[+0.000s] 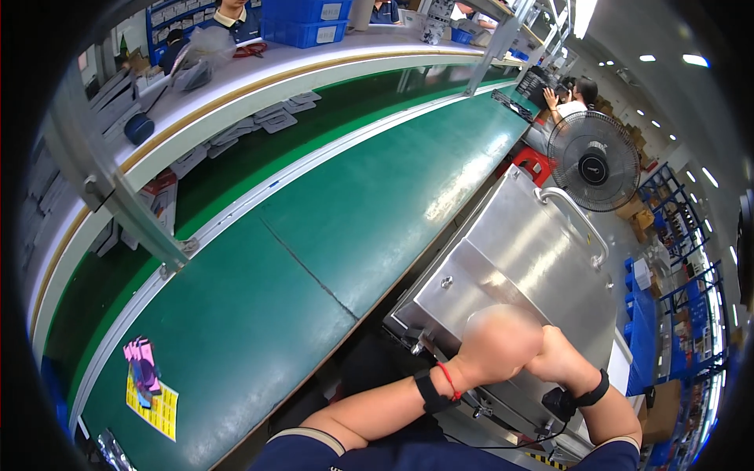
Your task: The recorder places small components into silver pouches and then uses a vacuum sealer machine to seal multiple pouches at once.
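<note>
My left hand is smeared, so its fingers cannot be made out. It hangs over a brushed steel machine with a flat lid and a curved handle. Close against it on the right is my right hand, bent inward, its fingertips hidden behind the left hand. Whether either hand holds anything does not show. A black band and a red string circle my left wrist; another black band is on my right.
Left of the machine runs a long green workbench. Yellow label sheets with pink pieces lie near its left end. A raised shelf carries blue bins. A black fan stands beyond the machine, near another person.
</note>
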A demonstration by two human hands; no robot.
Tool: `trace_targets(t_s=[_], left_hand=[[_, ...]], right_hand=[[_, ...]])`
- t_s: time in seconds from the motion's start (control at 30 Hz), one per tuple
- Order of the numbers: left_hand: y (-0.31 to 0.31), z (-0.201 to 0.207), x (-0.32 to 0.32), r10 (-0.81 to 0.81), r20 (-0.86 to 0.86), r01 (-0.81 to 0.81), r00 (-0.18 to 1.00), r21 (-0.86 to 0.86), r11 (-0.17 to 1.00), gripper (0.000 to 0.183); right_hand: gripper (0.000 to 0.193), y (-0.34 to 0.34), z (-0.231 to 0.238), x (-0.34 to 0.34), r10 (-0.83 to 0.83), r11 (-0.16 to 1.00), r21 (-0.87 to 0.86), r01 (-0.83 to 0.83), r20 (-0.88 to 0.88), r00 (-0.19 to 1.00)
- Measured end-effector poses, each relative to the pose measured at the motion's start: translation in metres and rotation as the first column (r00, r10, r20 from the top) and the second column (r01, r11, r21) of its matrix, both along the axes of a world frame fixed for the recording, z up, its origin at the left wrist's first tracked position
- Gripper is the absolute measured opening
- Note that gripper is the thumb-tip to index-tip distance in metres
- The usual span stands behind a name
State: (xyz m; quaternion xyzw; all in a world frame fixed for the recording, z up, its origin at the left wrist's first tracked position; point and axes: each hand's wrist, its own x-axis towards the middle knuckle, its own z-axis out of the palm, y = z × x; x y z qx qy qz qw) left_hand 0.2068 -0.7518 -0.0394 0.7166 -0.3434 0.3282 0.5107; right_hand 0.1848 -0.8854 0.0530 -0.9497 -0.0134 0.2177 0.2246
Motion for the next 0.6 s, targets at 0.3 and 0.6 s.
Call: trace_targets(t_s=[0.3, 0.6], left_hand=[[0.0, -0.003, 0.005, -0.04, 0.024, 0.039, 0.999, 0.05, 0.998, 0.015], [0.022, -0.008, -0.002, -0.042, -0.059, 0.045, 0.997, 0.052, 0.998, 0.032]], right_hand=[[0.015, -0.001, -0.007, -0.002, 0.01, 0.999, -0.054, 0.0, 0.189, 0.982], [0.043, 0.023, 0.001, -0.041, 0.215, 0.968, -0.247, -0.042, 0.733, 0.646]])
